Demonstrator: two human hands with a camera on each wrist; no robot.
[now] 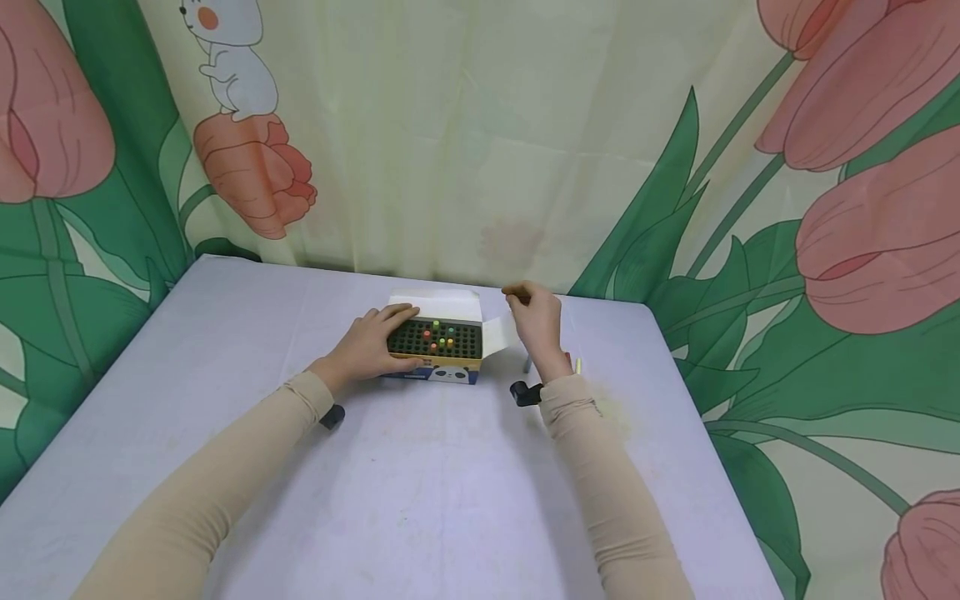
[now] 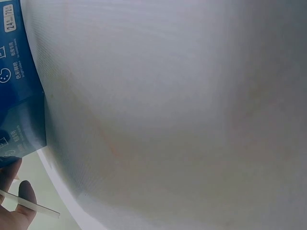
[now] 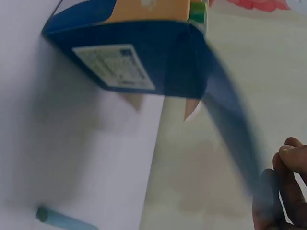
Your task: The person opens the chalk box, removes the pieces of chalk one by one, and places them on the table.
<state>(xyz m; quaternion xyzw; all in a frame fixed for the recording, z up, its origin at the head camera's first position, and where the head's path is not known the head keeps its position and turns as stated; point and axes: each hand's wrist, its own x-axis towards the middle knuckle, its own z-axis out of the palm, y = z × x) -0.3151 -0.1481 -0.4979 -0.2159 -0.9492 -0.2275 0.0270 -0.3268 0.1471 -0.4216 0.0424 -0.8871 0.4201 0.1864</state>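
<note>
A printed blue marker box (image 1: 454,375) stands on the table, its black holed insert facing up with several bright-coloured tips in it. My left hand (image 1: 367,343) grips its left end, thumb along the front and fingers over the top. In the left wrist view the box's lettered blue side (image 2: 19,72) fills the left edge, with fingertips (image 2: 28,194) below it beside a pale strip. My right hand (image 1: 536,323) is at the right side flap (image 1: 498,333), which sticks out from the box. The right wrist view shows this blue flap (image 3: 230,115) blurred, its end by the loosely bent fingers (image 3: 290,153).
A white top flap (image 1: 437,305) stands up behind the box. On the white-covered table (image 1: 420,500), a light-blue marker (image 3: 67,220) and a yellow one (image 1: 578,366) lie near my right wrist. A floral curtain (image 1: 450,150) hangs beyond the table's far edge.
</note>
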